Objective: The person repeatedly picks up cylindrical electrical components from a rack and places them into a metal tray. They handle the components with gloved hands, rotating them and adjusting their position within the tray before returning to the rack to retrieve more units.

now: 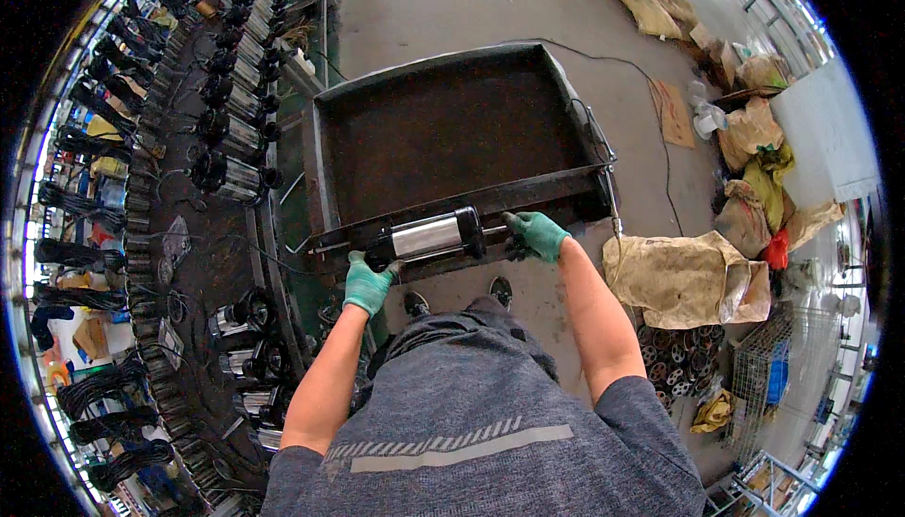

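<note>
A cylindrical motor (426,238) with a bright silver body and black ends lies sideways along the near edge of a large dark metal tray (462,198). My left hand (369,284), in a green glove, is closed round the motor's black left end from below. At the other end, a thin metal shaft sticks out toward my right hand (539,235), also gloved in green. The fingers of that hand are closed at the shaft's tip, and their undersides are hidden.
Rows of similar silver-and-black motors (231,176) stand on the bench at left. A hose (615,198) hangs at the tray's right corner. Right of me lie a beige sack (688,277), several round dark metal parts (677,359) and a wire cage (762,376). A black cable crosses the floor.
</note>
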Action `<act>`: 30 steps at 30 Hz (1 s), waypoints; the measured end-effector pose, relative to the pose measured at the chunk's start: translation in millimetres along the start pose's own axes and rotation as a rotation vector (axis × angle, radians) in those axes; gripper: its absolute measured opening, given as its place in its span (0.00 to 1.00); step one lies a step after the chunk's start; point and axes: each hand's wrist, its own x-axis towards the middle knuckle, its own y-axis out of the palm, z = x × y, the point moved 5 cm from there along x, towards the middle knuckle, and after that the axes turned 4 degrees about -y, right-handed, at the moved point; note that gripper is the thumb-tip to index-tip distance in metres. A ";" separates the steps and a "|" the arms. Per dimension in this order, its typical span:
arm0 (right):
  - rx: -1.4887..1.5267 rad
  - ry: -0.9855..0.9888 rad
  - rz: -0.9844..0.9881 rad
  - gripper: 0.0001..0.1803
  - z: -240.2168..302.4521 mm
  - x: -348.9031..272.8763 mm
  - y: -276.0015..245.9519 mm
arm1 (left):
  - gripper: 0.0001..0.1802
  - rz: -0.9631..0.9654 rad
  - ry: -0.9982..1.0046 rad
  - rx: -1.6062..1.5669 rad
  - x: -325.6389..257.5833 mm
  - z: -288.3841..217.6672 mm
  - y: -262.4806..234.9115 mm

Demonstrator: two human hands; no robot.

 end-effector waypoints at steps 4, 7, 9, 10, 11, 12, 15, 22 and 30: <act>0.198 0.023 0.139 0.23 -5.9 -16.3 -0.4 | 0.38 0.084 -0.074 -0.010 -6.2 -19.1 -3.9; 0.051 0.058 0.020 0.23 -8.7 -8.2 -6.4 | 0.38 0.076 -0.105 0.000 -11.5 -36.7 -10.1; -0.154 0.091 -0.076 0.22 -11.5 2.5 -8.7 | 0.36 0.033 -0.064 -0.024 -9.4 -28.9 -7.7; -0.086 0.082 -0.093 0.22 -13.3 4.2 -7.1 | 0.36 0.032 -0.050 -0.021 -8.5 -26.7 -6.1; -0.018 0.072 -0.111 0.22 -15.9 4.6 -5.6 | 0.36 0.031 -0.035 -0.018 -7.4 -24.8 -4.1; 0.049 0.064 -0.127 0.22 -18.3 5.3 -2.5 | 0.36 0.031 -0.022 -0.016 -6.3 -22.7 -1.8; 0.335 -0.085 -0.170 0.19 21.6 -21.5 29.0 | 0.37 0.012 -0.035 0.004 -6.5 -12.4 -4.3; 0.237 0.120 -0.076 0.22 0.3 -9.2 13.6 | 0.38 0.024 -0.085 -0.003 -11.1 -26.8 -6.1; -0.847 -0.198 -0.291 0.30 -48.1 64.3 -31.7 | 0.37 0.077 -0.092 -0.027 -7.8 -42.3 -4.5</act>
